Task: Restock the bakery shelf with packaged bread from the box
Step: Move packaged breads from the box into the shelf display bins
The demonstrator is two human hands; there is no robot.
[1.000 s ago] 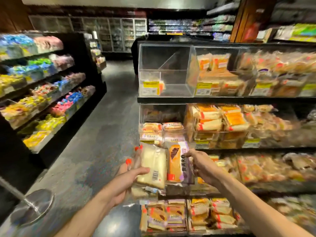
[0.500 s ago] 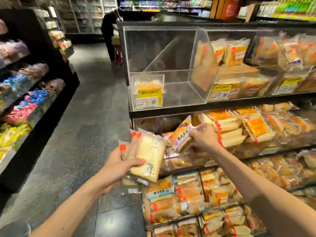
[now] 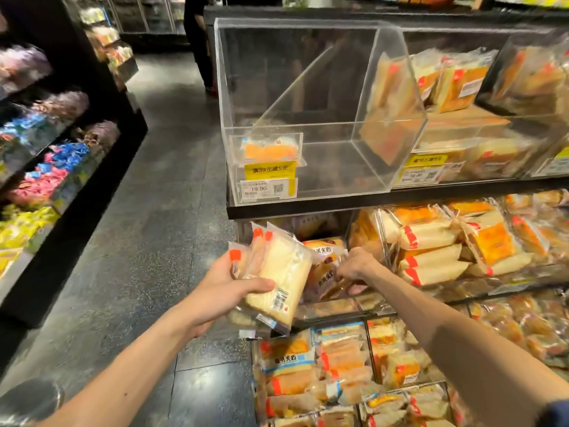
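My left hand (image 3: 229, 292) grips a stack of clear-wrapped pale bread packs (image 3: 278, 277) with red corner tabs, held in front of the bakery shelf (image 3: 400, 197). To its right, my right hand (image 3: 354, 268) pinches a purple-and-brown printed bread pack (image 3: 324, 272) at the left end of the middle shelf level, its fingers curled over the pack's edge. The clear acrylic bin (image 3: 311, 103) on the top level holds nothing but a sample pack in its small front pocket. The box is not in view.
More bins of wrapped bread (image 3: 446, 241) fill the shelf to the right and below. A black rack of colourful sweets (image 3: 52, 167) lines the left side of the dark tiled aisle (image 3: 160, 211). A person in dark clothes (image 3: 198, 41) stands at the far end.
The view has moved closer to the shelf and tilted down. My right hand has lowered the printed pack onto the middle shelf level. My left hand still holds the pale packs.
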